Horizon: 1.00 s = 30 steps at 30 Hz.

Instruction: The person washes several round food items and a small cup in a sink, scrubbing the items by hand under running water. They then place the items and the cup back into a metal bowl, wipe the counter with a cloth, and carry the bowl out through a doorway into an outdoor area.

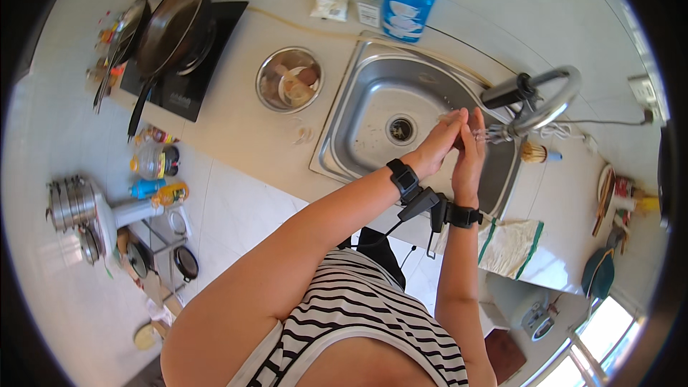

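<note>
Over the stainless-steel sink [365, 91], my left hand [438, 142] and my right hand [468, 158] are brought together, fingers pointing away from me. Water runs onto them from the chrome gooseneck faucet [559, 102], whose spout is just right of my right hand. A small reddish-brown patch shows between the palms; whether it is a held thing or shadow is unclear. Left of the hands lies the sink drain [401, 129], with small scraps around it. Each wrist wears a black strap [404, 176] with a dark device attached.
A steel bowl [259, 86] with mixed contents stands left of the sink. Further left, a wok [172, 27] sits on a black cooktop [226, 27]. A blue pump bottle [409, 5] stands behind the sink. A brush [535, 153] and a cloth [510, 247] lie to the right.
</note>
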Each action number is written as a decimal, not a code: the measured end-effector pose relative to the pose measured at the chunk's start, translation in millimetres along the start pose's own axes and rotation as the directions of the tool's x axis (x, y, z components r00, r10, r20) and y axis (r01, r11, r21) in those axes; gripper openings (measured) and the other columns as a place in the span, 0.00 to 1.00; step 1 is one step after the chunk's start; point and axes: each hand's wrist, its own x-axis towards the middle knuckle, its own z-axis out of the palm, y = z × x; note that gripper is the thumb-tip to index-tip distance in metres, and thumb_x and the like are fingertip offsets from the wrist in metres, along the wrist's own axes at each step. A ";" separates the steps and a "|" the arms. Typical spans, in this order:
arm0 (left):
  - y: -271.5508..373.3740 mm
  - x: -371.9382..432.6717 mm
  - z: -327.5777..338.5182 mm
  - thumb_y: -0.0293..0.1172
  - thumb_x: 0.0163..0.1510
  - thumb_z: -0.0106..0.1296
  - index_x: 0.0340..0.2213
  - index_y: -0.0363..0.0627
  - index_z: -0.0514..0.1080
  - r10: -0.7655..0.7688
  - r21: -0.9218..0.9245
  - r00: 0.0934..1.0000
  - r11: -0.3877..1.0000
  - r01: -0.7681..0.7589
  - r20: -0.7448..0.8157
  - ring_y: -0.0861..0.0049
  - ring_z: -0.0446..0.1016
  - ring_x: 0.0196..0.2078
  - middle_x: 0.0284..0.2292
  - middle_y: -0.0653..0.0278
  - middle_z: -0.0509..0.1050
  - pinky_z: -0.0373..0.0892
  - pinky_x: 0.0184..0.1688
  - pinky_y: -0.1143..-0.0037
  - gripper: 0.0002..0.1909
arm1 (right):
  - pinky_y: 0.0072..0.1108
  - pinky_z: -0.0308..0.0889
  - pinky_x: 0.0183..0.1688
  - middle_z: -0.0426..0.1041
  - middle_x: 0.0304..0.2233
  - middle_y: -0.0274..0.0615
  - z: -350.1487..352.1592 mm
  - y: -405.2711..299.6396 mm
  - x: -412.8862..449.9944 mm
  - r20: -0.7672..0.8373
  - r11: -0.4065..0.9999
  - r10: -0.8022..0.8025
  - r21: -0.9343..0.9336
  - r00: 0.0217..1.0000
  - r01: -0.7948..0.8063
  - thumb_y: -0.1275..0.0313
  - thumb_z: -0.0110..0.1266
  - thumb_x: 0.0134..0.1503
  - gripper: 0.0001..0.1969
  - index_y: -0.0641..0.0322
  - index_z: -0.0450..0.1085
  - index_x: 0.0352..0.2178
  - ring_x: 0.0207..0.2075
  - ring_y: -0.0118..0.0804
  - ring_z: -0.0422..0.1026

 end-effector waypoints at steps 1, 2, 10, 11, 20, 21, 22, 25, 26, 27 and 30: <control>2.3 -3.1 -3.3 0.61 0.56 0.35 0.36 0.50 0.67 0.009 -0.004 1.000 1.000 -0.009 -0.013 0.83 0.67 0.38 0.38 0.70 0.70 0.62 0.42 0.77 0.27 | 0.19 0.58 0.48 0.65 0.46 0.39 -8.4 7.2 2.4 0.014 1.000 0.008 0.000 1.000 -0.008 0.63 0.41 0.59 0.23 0.66 0.56 0.53 0.47 0.27 0.63; 4.0 -6.7 -6.1 0.62 0.55 0.35 0.37 0.50 0.67 -0.061 0.020 0.997 0.998 0.062 -0.051 0.83 0.67 0.39 0.39 0.70 0.70 0.61 0.44 0.77 0.28 | 0.20 0.59 0.47 0.66 0.45 0.39 -17.2 13.7 5.5 0.037 0.992 0.108 0.061 0.993 -0.111 0.62 0.42 0.59 0.23 0.65 0.58 0.51 0.47 0.28 0.65; 32.9 -50.0 -54.0 0.54 0.54 0.45 0.40 0.47 0.66 -0.024 0.332 0.994 0.941 0.058 -0.107 0.85 0.65 0.39 0.36 0.71 0.68 0.59 0.46 0.79 0.23 | 0.24 0.69 0.27 0.72 0.39 0.47 -14.1 15.2 16.3 0.358 0.719 0.433 0.416 0.827 -0.557 0.49 0.33 0.58 0.27 0.61 0.63 0.45 0.35 0.41 0.74; 35.0 -56.1 -65.6 0.50 0.54 0.46 0.40 0.45 0.67 0.017 0.411 0.982 0.909 0.062 -0.186 0.85 0.65 0.39 0.34 0.71 0.68 0.60 0.45 0.79 0.21 | 0.23 0.69 0.27 0.72 0.38 0.48 -11.3 12.9 16.2 0.398 0.711 0.472 0.355 0.787 -0.606 0.48 0.32 0.58 0.28 0.61 0.63 0.45 0.34 0.41 0.74; 52.4 -114.2 -132.9 0.38 0.50 0.54 0.39 0.40 0.69 0.109 0.409 0.889 0.908 0.093 -0.445 0.84 0.67 0.35 0.32 0.68 0.70 0.64 0.39 0.80 0.17 | 0.26 0.71 0.42 0.69 0.43 0.51 -2.8 20.6 11.3 0.258 0.748 0.334 0.513 0.906 -0.422 0.53 0.41 0.58 0.26 0.65 0.62 0.47 0.43 0.47 0.71; 55.3 -118.6 -135.4 0.38 0.50 0.54 0.39 0.40 0.69 0.140 0.413 0.884 0.908 0.065 -0.445 0.84 0.68 0.35 0.32 0.68 0.71 0.64 0.40 0.80 0.17 | 0.26 0.71 0.42 0.69 0.43 0.51 -10.7 24.9 11.5 0.251 0.752 0.331 0.512 0.909 -0.415 0.53 0.41 0.58 0.26 0.65 0.62 0.47 0.43 0.47 0.71; 56.4 -121.2 -140.1 0.38 0.50 0.54 0.39 0.40 0.69 0.147 0.419 0.871 0.905 0.073 -0.470 0.83 0.68 0.35 0.32 0.68 0.71 0.64 0.40 0.80 0.18 | 0.27 0.71 0.43 0.68 0.43 0.51 -18.6 30.4 16.2 0.325 0.706 0.397 0.490 0.858 -0.512 0.52 0.41 0.57 0.26 0.65 0.62 0.47 0.43 0.47 0.71; 57.6 -133.3 -152.4 0.36 0.46 0.56 0.37 0.39 0.70 0.116 0.376 0.855 0.922 0.098 -0.506 0.82 0.67 0.33 0.31 0.66 0.71 0.63 0.36 0.83 0.17 | 0.27 0.71 0.40 0.69 0.43 0.53 -25.4 27.7 11.4 0.392 0.640 0.420 0.511 0.818 -0.574 0.50 0.40 0.57 0.28 0.64 0.63 0.46 0.42 0.44 0.72; 59.1 -138.6 -155.0 0.36 0.46 0.56 0.37 0.39 0.70 0.096 0.372 0.867 0.922 0.108 -0.489 0.82 0.67 0.33 0.31 0.66 0.71 0.63 0.36 0.83 0.17 | 0.27 0.72 0.37 0.70 0.42 0.53 -27.9 32.3 13.3 0.399 0.625 0.422 0.523 0.814 -0.580 0.48 0.40 0.57 0.28 0.63 0.64 0.45 0.41 0.43 0.72; 62.8 -141.3 -150.9 0.37 0.48 0.55 0.41 0.39 0.68 0.107 0.439 0.871 0.889 0.133 -0.480 0.82 0.68 0.36 0.34 0.65 0.71 0.64 0.39 0.81 0.20 | 0.26 0.72 0.34 0.70 0.41 0.53 -34.4 33.0 13.6 0.393 0.617 0.421 0.537 0.817 -0.576 0.47 0.39 0.56 0.28 0.62 0.64 0.44 0.40 0.41 0.73; 62.5 -118.9 -111.9 0.39 0.49 0.55 0.47 0.39 0.63 0.131 0.546 0.913 0.830 0.112 -0.386 0.80 0.68 0.41 0.39 0.63 0.69 0.64 0.44 0.79 0.26 | 0.24 0.69 0.38 0.72 0.39 0.49 -18.1 35.5 12.2 0.316 0.753 0.440 0.380 0.841 -0.537 0.47 0.39 0.57 0.28 0.62 0.65 0.43 0.37 0.37 0.73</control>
